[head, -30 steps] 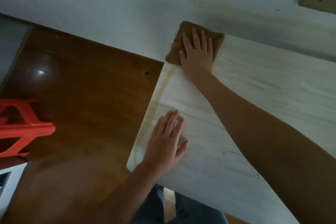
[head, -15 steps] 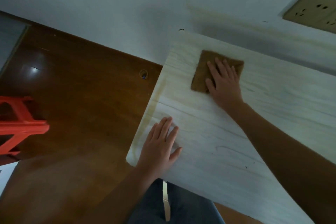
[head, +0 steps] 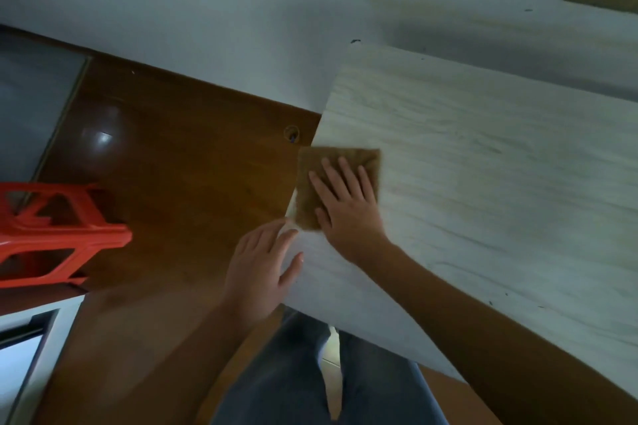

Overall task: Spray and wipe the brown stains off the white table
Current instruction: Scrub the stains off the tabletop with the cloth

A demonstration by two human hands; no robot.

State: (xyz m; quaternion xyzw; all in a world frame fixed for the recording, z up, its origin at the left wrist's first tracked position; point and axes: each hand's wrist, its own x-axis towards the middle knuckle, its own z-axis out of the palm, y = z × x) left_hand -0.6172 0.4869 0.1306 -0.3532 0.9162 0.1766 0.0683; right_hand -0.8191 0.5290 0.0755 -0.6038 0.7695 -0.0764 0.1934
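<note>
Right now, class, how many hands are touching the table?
2. The right hand presses the cloth flat at the table's left edge; the left hand rests just below it at the near corner.

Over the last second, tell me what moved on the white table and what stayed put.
The right hand, pressed flat on the brown square cloth, slid it from the table's far corner by the wall, briefly inward, then back along the left edge toward the person; the cloth now overhangs that edge of the white wood-grain table. Nothing was grasped or released. The left hand stayed flat on the near corner.
</note>
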